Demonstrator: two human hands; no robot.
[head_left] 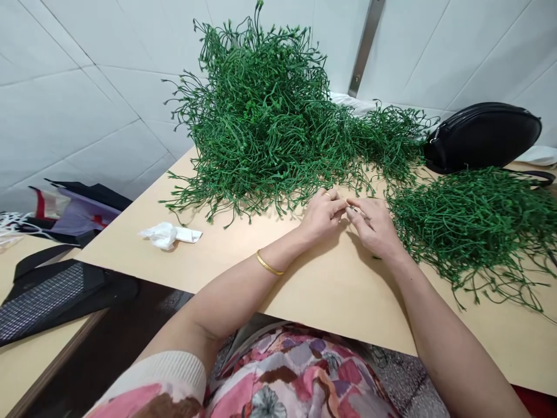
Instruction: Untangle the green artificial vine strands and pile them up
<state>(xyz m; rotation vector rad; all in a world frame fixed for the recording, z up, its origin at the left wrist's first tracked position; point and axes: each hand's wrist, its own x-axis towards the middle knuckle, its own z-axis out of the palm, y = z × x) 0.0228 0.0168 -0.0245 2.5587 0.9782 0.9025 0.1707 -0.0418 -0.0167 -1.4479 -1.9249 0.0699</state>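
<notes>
My left hand (322, 216) and my right hand (372, 225) meet at the fingertips over the pale wooden table (322, 290). Both are closed in a pinch around something small and dark that I cannot make out. A tall heap of green plastic-looking stems (265, 116) with small tips rises just beyond my hands. Another, lower pile of green stems (474, 223) lies to the right of my right hand. A small dark green bit (376, 257) rests on the table below my right hand.
A crumpled white tissue (163, 235) lies on the table at the left. Behind the right pile stands a black bag (487, 136). Dark and purple bags (82, 209) and a black mesh item (47, 296) are at the far left. A tiled wall (87, 104) borders the back.
</notes>
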